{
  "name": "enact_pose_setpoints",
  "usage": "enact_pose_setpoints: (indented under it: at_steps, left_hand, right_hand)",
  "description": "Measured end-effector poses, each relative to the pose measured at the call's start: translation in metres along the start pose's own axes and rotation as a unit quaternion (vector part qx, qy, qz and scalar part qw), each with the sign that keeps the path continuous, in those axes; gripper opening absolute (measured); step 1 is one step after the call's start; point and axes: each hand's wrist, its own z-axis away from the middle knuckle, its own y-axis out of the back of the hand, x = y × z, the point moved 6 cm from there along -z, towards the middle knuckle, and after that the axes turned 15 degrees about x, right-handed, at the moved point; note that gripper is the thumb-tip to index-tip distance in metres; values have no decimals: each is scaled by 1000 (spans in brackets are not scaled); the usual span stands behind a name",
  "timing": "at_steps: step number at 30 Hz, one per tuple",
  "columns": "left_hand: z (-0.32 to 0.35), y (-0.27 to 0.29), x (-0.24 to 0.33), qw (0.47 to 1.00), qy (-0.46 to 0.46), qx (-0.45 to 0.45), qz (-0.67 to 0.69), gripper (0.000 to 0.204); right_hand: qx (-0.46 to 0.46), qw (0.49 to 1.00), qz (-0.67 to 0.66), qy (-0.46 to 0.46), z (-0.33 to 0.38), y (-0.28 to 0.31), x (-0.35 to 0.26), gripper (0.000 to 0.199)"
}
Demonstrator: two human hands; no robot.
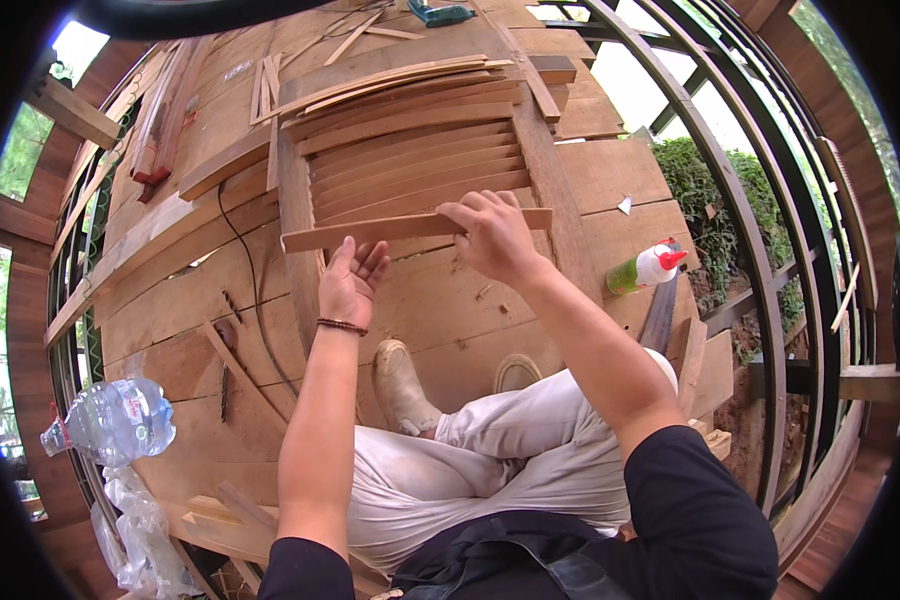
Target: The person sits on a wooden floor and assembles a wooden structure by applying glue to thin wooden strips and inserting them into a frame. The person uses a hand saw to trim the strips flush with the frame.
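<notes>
- Wooden plank floor (470, 330) is filling the view; curved dark metal railing (760, 250) is running down the 3 o'clock side, green foliage (710, 200) showing behind it.
- One person is sitting on the planks, two shoes (402, 385) showing at centre, pale trousers, dark sleeves.
- One wooden slat (370, 232) is being worked: long axis is running roughly 9-to-3, the 3 o'clock end sitting slightly higher than the 9 o'clock end.
- Slat is lying across the near edge of a louvred frame (420, 150), just above centre of view.
- Right hand (490, 235) is gripping the slat near its 3 o'clock end, fingers curled over the top edge, closed on it.
- Left hand (352, 282) is sitting just under the slat's middle, palm facing up toward the camera, fingers spread open and extended; fingertips are meeting the slat's lower edge, not wrapping it. Beaded bracelet on that wrist.
- Frame is carrying roughly eight slats already stacked at an angle; exact count is hard to tell.
- One glue bottle (645, 268), white-green with red cap, is lying at 3 o'clock, well apart from the hands.
- One clear plastic water bottle (110, 420) is lying at 8 o'clock, crumpled plastic wrap below it.
- One teal power tool (440, 13) is sitting at 12 o'clock, partly cut off.
- One dark cable (255, 300) is trailing across the planks at 9 o'clock of the left hand.
- Loose offcuts are scattering around 11 o'clock.
</notes>
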Motion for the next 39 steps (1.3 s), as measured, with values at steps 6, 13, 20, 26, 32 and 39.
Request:
enact_pose_setpoints:
  at_steps: [6,13,20,26,32,39]
  left_hand:
    - [-9,13,6,999,-27,31,29,12]
    - [-14,18,6,998,-35,38,24,20]
    - [-18,22,7,998,-31,54,32,18]
    - [0,-8,3,995,-32,29,88,10]
    - [9,0,-3,995,-39,19,92,14]
    - [5,-5,-32,998,14,6,59,15]
  right_hand:
    - [-11,1000,-3,1,2,-5,-2,41]
    - [-39,999,17,-4,7,-8,4,46]
    - [-109,977,-117,142,-24,66,-123,72]
    - [-5,865,-444,232,-57,320,-182,82]
    - [100,994,11,45,-45,190,-70,88]
    - [-176,972,104,-114,22,61,72,52]
